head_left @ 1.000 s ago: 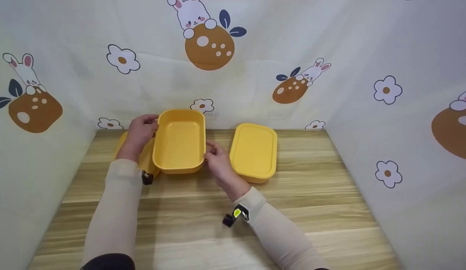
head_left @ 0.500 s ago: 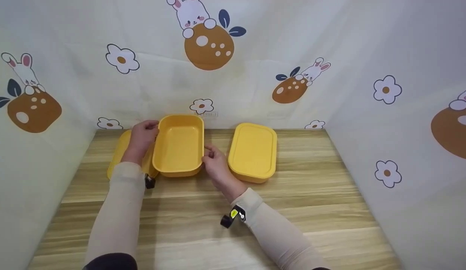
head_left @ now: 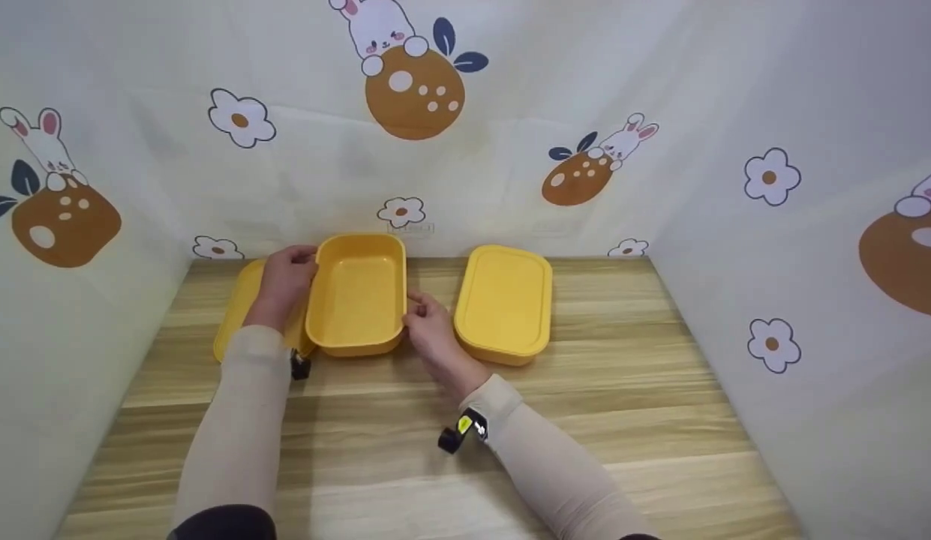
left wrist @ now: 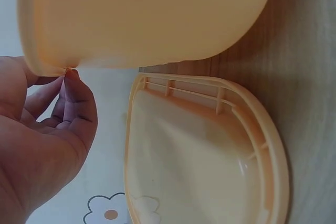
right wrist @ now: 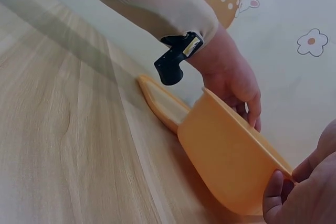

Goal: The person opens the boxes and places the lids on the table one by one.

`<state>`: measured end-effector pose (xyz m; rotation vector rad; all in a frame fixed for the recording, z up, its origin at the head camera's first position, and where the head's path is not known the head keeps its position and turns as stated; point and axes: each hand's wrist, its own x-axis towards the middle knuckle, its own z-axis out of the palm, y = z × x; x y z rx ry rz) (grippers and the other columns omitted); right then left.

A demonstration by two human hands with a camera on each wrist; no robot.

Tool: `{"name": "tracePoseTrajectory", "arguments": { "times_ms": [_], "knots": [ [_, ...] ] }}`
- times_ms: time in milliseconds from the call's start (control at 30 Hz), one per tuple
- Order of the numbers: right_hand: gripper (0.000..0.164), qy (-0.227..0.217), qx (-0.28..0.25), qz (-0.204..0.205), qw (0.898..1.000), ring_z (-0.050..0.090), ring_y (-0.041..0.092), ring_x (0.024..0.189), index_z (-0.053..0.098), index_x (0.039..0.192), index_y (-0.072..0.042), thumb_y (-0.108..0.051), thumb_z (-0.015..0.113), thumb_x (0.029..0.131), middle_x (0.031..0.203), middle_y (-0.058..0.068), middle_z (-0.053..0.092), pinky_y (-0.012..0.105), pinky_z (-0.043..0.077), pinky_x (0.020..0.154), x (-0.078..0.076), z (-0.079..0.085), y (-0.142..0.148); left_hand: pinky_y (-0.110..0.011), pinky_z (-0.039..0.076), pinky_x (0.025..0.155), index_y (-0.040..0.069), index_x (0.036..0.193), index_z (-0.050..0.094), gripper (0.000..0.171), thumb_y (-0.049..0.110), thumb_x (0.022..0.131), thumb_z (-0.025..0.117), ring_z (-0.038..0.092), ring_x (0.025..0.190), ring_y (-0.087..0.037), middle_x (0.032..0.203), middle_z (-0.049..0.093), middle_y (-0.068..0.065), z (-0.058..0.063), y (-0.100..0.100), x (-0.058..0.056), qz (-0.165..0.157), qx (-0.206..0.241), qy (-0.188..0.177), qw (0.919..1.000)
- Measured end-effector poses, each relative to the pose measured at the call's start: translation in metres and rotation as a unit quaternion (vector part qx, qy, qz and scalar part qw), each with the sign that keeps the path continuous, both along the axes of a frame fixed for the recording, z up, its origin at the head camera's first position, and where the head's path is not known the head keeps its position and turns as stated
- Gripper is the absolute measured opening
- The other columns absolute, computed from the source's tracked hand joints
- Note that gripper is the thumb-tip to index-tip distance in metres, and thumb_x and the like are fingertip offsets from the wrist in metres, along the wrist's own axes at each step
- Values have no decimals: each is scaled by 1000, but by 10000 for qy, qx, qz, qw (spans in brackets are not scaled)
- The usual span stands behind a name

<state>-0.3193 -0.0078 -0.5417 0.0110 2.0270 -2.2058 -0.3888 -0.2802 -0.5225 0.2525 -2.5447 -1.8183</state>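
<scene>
Tub (head_left: 358, 304) is being pinched at opposite sides of its rim by left hand (head_left: 283, 283) and right hand (head_left: 436, 334). It's being held between lid (head_left: 240, 304) and closed box (head_left: 504, 301), near back of tabletop (head_left: 375, 450).

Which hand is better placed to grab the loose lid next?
Probably the left hand: though gripping the open box, it's nearer the loose lid; the right hand grips the box's opposite side.

Two boxes (head_left: 358, 304) (head_left: 503, 358), two lids (head_left: 240, 304) (head_left: 504, 300), two hands (head_left: 286, 283) (head_left: 437, 337)

Rabbit-print walls (head_left: 307, 172), wood-grain tabletop (head_left: 630, 412)
</scene>
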Motion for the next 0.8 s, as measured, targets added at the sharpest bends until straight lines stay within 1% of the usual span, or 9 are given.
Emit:
{"name": "tracePoseTrajectory", "arguments": {
  "times_ms": [100, 267, 367, 433, 500, 600, 700, 800],
  "knots": [
    [51, -44, -26, -3, 10000, 59, 19, 82, 60, 149, 8, 12, 56, 99, 96, 6, 55, 42, 58, 84, -1, -1, 0, -46, 47, 117, -2, 160, 53, 48, 11, 114, 53, 54, 136, -34, 150, 58, -23, -1, 0, -1, -27, 33, -89, 10000],
    [53, -86, -51, 52, 9999, 60, 19, 83, 59, 151, 8, 12, 55, 98, 98, 7, 56, 42, 59, 84, -2, -5, 0, -49, 47, 119, -2, 161, 52, 48, 11, 115, 51, 54, 136, -35, 152, 57, -23, -4, -3, -2, -71, -116, -201, 9997],
    [53, -157, -128, 84, 9998, 61, 21, 86, 59, 151, 8, 12, 54, 99, 101, 9, 57, 47, 59, 88, -3, -6, 0, -50, 47, 119, -2, 161, 52, 48, 11, 114, 51, 54, 136, -35, 152, 58, -23, -5, -3, -2, -61, -161, -208, 9996],
    [52, -204, -196, 95, 9996, 62, 23, 87, 59, 151, 8, 12, 54, 100, 104, 13, 59, 49, 58, 91, -3, -7, 0, -49, 48, 118, -2, 160, 53, 48, 11, 114, 52, 55, 135, -35, 151, 58, -24, -7, -3, -1, -48, -207, -173, 9996],
    [52, -237, -206, 102, 9995, 62, 23, 88, 59, 151, 7, 12, 53, 100, 106, 16, 60, 50, 58, 91, -3, -8, 0, -48, 48, 116, -3, 160, 53, 49, 11, 113, 52, 55, 134, -35, 151, 58, -25, -8, -3, 0, -45, -264, -109, 9996],
    [53, -248, -141, 123, 9995, 61, 23, 85, 58, 152, 7, 11, 52, 99, 105, 16, 61, 45, 57, 86, -3, -9, -1, -47, 49, 114, -5, 159, 53, 49, 10, 112, 53, 55, 134, -36, 151, 58, -26, -8, -2, 1, -49, -311, 3, 9995],
    [55, -251, -82, 86, 9996, 59, 22, 82, 58, 152, 8, 11, 52, 97, 101, 14, 60, 40, 56, 79, -4, -9, -1, -47, 49, 114, -6, 160, 51, 49, 8, 113, 52, 55, 136, -37, 153, 57, -27, -9, -1, 3, -107, -220, 51, 9997],
    [54, -240, -78, 24, 9997, 59, 21, 81, 58, 151, 8, 11, 53, 97, 96, 9, 58, 35, 55, 75, -5, -10, -2, -48, 48, 116, -5, 161, 50, 49, 8, 114, 51, 53, 138, -37, 155, 55, -27, -10, -2, 2, -118, -85, -33, 9999]
  ]
}}
